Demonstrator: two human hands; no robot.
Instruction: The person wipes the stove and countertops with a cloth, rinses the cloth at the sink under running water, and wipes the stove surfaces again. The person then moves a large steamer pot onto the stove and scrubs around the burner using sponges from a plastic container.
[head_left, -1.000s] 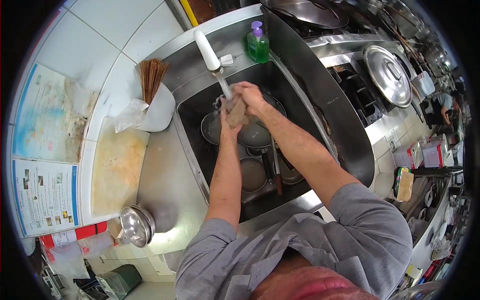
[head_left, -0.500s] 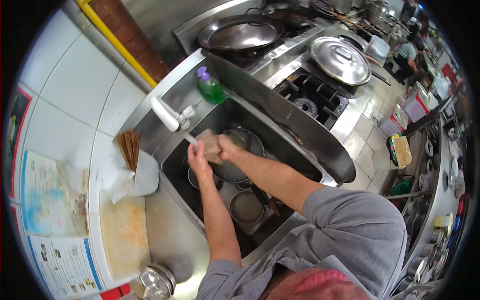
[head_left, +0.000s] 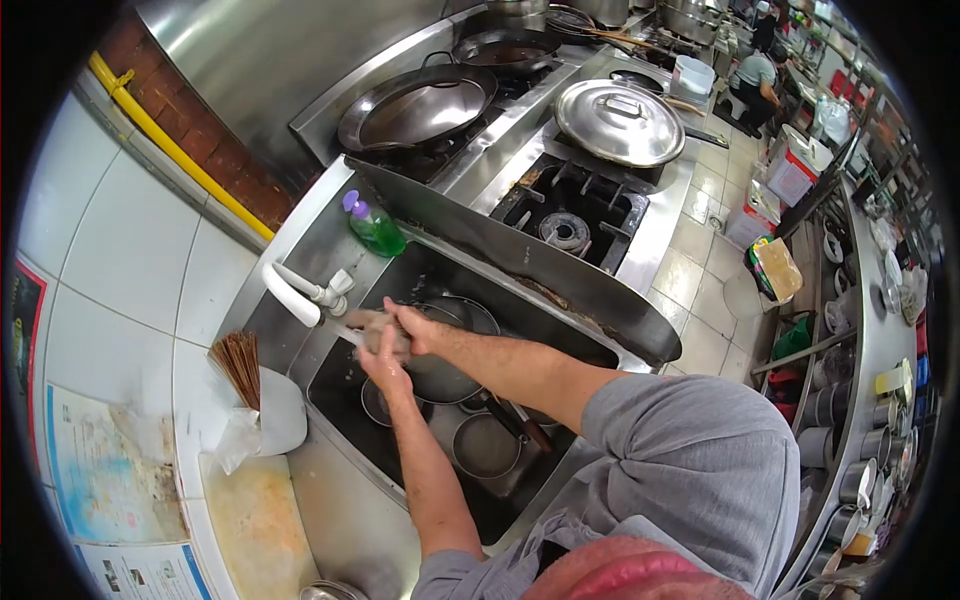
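A wet, grey-brown cloth is bunched between my two hands, under the water running from the white tap. My left hand grips its near side with wet fingers. From the right, my right hand is closed on the cloth's other side, partly covering it. Below them in the metal sink lie a large round pan and a smaller pan. Another pan's rim shows partly behind my left wrist.
A green soap bottle with a purple pump stands on the sink's back corner. Left of the sink, a white container holds a bundle of thin brown sticks. Beyond the sink wall are a stove burner, a lidded pan and a wok. A person sits farther back.
My view has shifted, so the sink and stove appear lower and farther left. The cloth is squeezed into a tighter bunch, and my hands have come closer together around it.
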